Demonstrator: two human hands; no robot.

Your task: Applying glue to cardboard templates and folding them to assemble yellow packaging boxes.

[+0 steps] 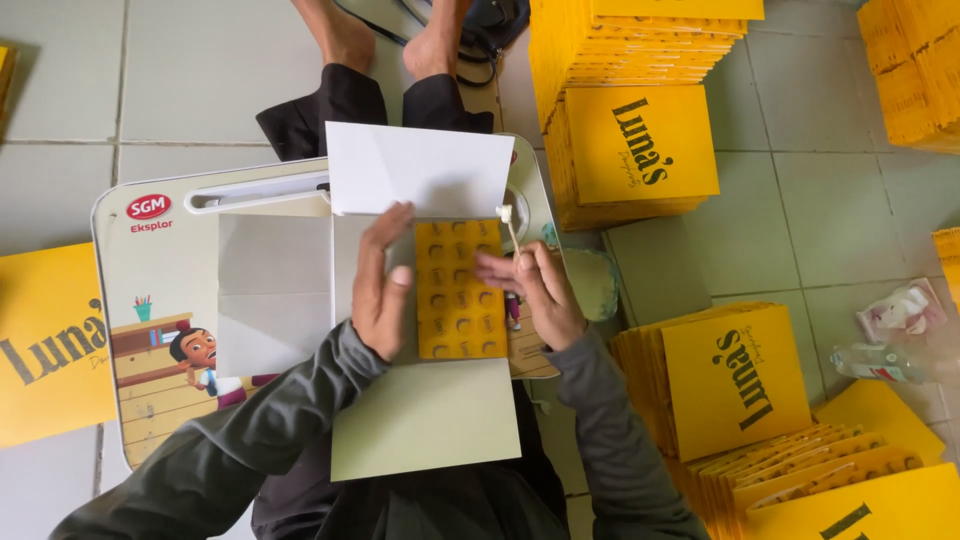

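Observation:
A yellow card insert with rows of round holes (460, 292) lies in the middle of an unfolded white box blank (425, 415) on a small lap table (165, 290). My left hand (382, 285) rests flat on the blank at the insert's left edge, thumb touching the yellow card. My right hand (535, 290) holds a thin white stick (510, 232) and its fingertips press on the insert's right edge. The blank's far flap (420, 168) stands raised behind the insert.
Stacks of yellow printed boxes stand at the top right (640, 140) and lower right (735, 380). A yellow sheet (45, 345) lies at the left. Another person's feet (345, 40) are on the tiled floor beyond the table. Crumpled plastic wrappers (895, 330) lie at the right.

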